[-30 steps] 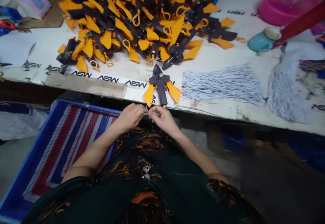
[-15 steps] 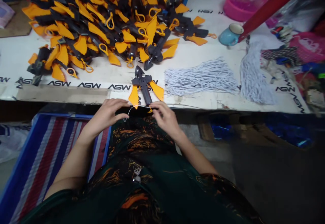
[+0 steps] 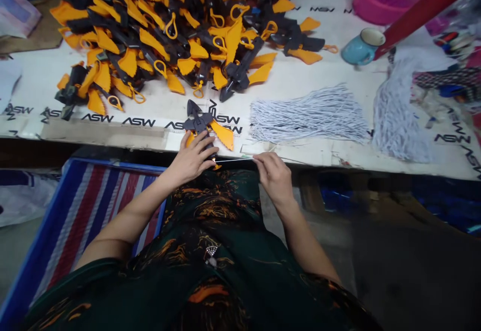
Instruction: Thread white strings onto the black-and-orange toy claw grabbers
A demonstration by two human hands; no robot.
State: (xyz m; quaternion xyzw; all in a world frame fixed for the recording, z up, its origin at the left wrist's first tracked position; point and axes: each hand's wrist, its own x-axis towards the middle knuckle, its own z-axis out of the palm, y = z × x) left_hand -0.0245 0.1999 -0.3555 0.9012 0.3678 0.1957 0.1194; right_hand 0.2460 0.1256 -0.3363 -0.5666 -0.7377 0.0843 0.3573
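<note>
At the table's front edge lies a winged plastic toy (image 3: 198, 123), dark grey with a pointed head and orange wings. My left hand (image 3: 193, 158) covers its rear part, fingers over the body and one wing, and grips it against the edge. A thin white string (image 3: 235, 160) runs taut from the toy's tail end. My right hand (image 3: 276, 173) pinches the other end of that string, off to the right. An orange bit (image 3: 217, 167) shows at the toy's tail below my left thumb.
A large heap of similar grey and orange toys (image 3: 150, 35) fills the back of the table. Right of my toy lies a bundle of white strings (image 3: 308, 113), with a second bundle (image 3: 400, 115) farther right. A blue mug (image 3: 358, 48), red pole (image 3: 421, 15) and pink basin (image 3: 387, 0) stand behind.
My left hand has moved right and onto the toy. My right hand has gone right, drawing the string from a loose curve into a straight line. The toy has shifted slightly left in view.
</note>
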